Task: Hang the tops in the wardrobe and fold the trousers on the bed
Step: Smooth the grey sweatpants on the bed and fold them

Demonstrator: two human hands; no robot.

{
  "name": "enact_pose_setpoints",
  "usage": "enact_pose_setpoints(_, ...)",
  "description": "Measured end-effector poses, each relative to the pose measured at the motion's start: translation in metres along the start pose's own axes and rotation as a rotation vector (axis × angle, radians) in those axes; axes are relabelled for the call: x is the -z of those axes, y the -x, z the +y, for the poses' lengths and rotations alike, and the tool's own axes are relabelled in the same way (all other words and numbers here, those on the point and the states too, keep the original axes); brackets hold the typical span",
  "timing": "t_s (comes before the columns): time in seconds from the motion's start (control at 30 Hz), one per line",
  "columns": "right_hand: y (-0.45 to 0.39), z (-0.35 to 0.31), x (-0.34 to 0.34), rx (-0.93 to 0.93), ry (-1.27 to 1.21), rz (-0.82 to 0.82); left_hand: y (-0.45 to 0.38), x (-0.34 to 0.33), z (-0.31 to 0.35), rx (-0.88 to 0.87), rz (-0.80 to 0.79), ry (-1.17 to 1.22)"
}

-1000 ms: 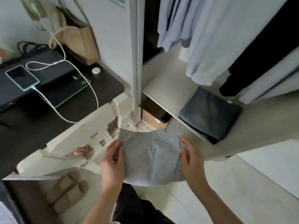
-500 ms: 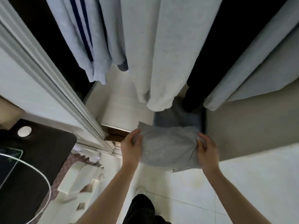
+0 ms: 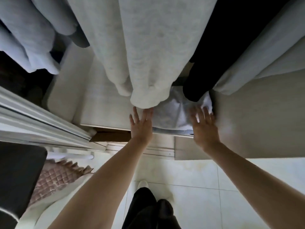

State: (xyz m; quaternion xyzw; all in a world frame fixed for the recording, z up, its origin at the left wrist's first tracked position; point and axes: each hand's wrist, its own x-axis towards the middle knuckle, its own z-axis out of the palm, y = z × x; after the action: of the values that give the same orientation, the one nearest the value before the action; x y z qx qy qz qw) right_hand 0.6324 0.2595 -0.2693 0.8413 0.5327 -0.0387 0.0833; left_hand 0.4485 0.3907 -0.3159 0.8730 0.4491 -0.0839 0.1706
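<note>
Grey folded cloth [image 3: 171,114], a soft garment of pale knit fabric, lies on the pale wooden wardrobe shelf [image 3: 105,103] at its front edge, on top of a darker folded piece whose blue-grey rim [image 3: 173,130] shows just beneath it. Both hands lie spread at its sides with straight fingers and grip nothing: the left hand [image 3: 141,124] touches the cloth's left edge, the right hand [image 3: 203,125] rests at its right edge. Above hang a cream knit top [image 3: 145,52], whose hem brushes the folded cloth, a black garment [image 3: 219,43] and pale blue tops [image 3: 28,35] toward the shelf's left end. Below the shelf a brown cardboard box [image 3: 109,135] shows; white floor tiles [image 3: 189,177] lie underfoot.
</note>
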Motion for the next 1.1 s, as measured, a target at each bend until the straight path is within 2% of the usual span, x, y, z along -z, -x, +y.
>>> enact_pose_setpoints(0.07, 0.0, 0.001, -0.009, 0.076, 0.055, 0.009, -0.006, -0.002, 0.0, -0.109, 0.048, -0.137)
enact_pose_setpoints(0.13, -0.004, 0.001, -0.014, 0.069, 0.088, -0.044, -0.014, -0.002, -0.003, -0.206, 0.021, -0.209)
enact_pose_setpoints(0.33, -0.014, 0.002, -0.015, 0.038, 0.079, -0.078, -0.015, 0.007, -0.003, -0.311, -0.003, -0.158)
enact_pose_setpoints(0.5, -0.001, 0.006, -0.012, 0.032, -0.005, 0.119, 0.007, 0.006, -0.006, -0.369, 0.323, -0.178)
enact_pose_setpoints(0.57, 0.012, 0.008, -0.02, 0.064, 0.004, 0.153, 0.018, -0.007, -0.011, -0.363, 0.369, -0.233)
enact_pose_setpoints(0.67, 0.025, 0.008, -0.032, 0.081, 0.002, 0.001, 0.024, -0.029, -0.017, -0.235, 0.039, -0.233)
enact_pose_setpoints(0.7, 0.026, 0.007, -0.034, 0.073, 0.015, -0.053, 0.026, -0.033, -0.017, -0.206, -0.024, -0.23)
enact_pose_setpoints(0.77, 0.024, 0.005, -0.033, 0.05, 0.018, -0.112, 0.03, -0.035, -0.014, -0.181, -0.035, -0.202)
enact_pose_setpoints(1.1, 0.067, -0.01, -0.008, 0.103, -0.102, -0.174, 0.073, -0.002, -0.001, -0.083, -0.106, 0.018)
